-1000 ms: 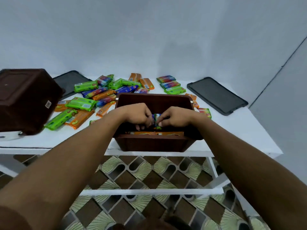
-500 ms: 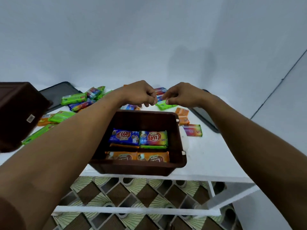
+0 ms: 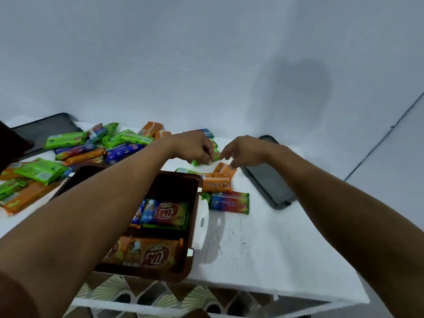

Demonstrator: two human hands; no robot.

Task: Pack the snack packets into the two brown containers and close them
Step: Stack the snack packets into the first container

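Observation:
The open brown container sits at the table's front edge, under my left forearm. Inside lie a multicolour snack packet and orange packets. My left hand is beyond the container, its curled fingers pinching a green packet. Just to its right, my right hand reaches down, fingertips touching an orange packet. Only a corner of the second brown container shows at the far left.
Several loose green, blue and orange packets are heaped at the back left. Another orange packet and a rainbow packet lie right of the container. Dark lids rest at back left and right. A white latch hangs on the container.
Both hands left the container's inside and moved out over the loose packets behind it. They have now dropped onto the green and orange packets. The view shifted left and closer.

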